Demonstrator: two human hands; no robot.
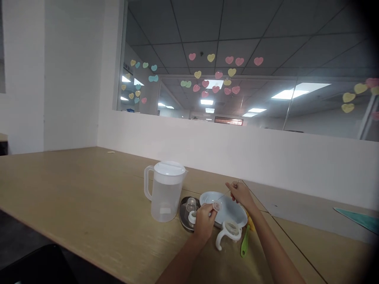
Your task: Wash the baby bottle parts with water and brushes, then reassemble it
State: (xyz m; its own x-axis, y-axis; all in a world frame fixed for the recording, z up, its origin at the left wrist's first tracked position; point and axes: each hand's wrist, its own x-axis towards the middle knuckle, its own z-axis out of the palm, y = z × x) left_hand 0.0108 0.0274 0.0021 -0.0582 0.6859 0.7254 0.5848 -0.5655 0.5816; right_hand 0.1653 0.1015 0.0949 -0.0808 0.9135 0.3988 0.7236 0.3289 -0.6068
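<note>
Over the white oval basin (pixel 239 215), my left hand (pixel 204 221) pinches a small, round, translucent piece that looks like a bottle nipple (pixel 217 206). My right hand (pixel 240 193), up and to the right, is closed on a thin rod (pixel 225 193). The rod slants down toward the round piece; whether they touch, I cannot tell. Beside my left hand, a dark metal tray (pixel 184 224) bears a clear cap (pixel 191 204) and a white ring (pixel 192 217). In front of the basin stands a clear bottle with a white handle (pixel 231 229). Next to it lies a green-handled tool (pixel 244 242).
A translucent lidded pitcher (pixel 166 193) stands left of the tray. Something yellow (pixel 251 223) sits partly hidden behind my right forearm. At the far right lies a teal flat item (pixel 358 219). The wooden table (pixel 89 205) meets a white wall with a window above.
</note>
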